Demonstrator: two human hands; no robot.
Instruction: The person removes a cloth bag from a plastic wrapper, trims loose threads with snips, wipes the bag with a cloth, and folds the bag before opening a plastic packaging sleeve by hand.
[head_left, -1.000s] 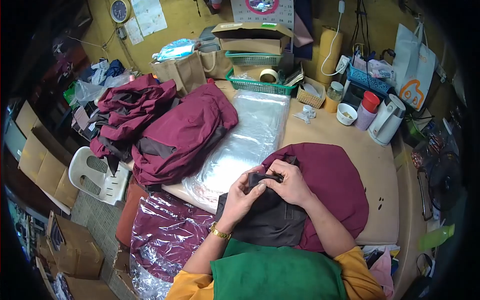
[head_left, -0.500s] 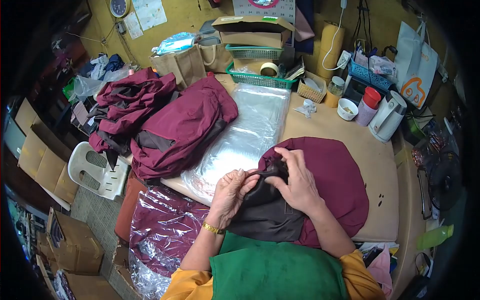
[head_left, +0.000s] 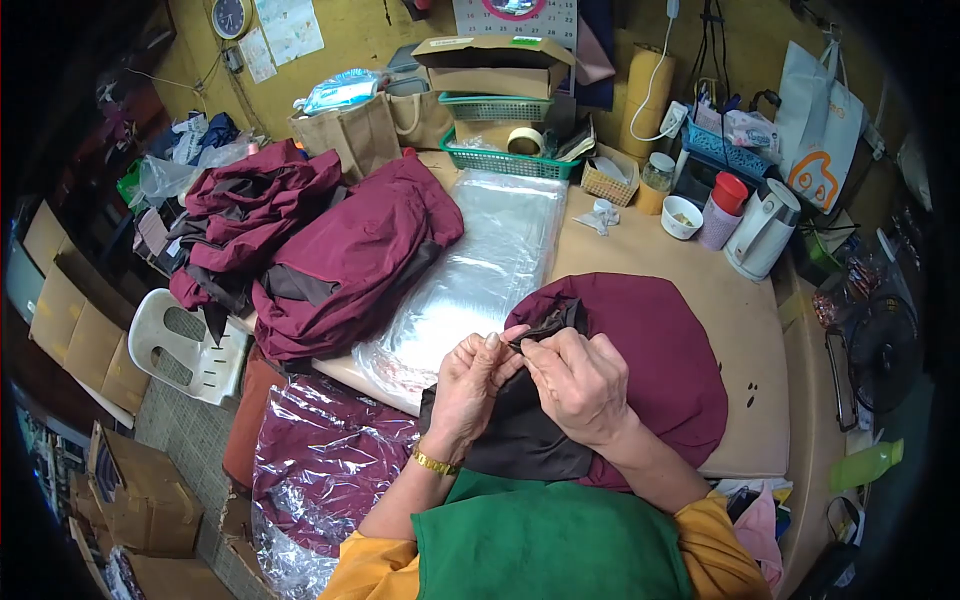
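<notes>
A maroon garment (head_left: 660, 370) with a dark grey part (head_left: 520, 430) lies on the table in front of me. My left hand (head_left: 468, 385) pinches the edge of the dark cloth between thumb and fingers, with a gold band on its wrist. Close beside it, my right hand (head_left: 577, 385) is closed on the same dark edge, its fingertips near those of the left. A stack of clear plastic bags (head_left: 490, 250) lies beyond my hands. More maroon garments (head_left: 350, 250) are heaped to the left of the stack.
A plastic-wrapped maroon garment (head_left: 330, 470) is at the lower left, near a white chair (head_left: 215, 370). Green baskets (head_left: 505, 160) stand at the back. A white bowl (head_left: 682, 217), a red-lidded cup (head_left: 722, 215) and a kettle (head_left: 762, 230) are at the back right.
The right hand opened its fingers half a second ago and is now closed on the dark edge, beside the left. The whole view has shifted slightly.
</notes>
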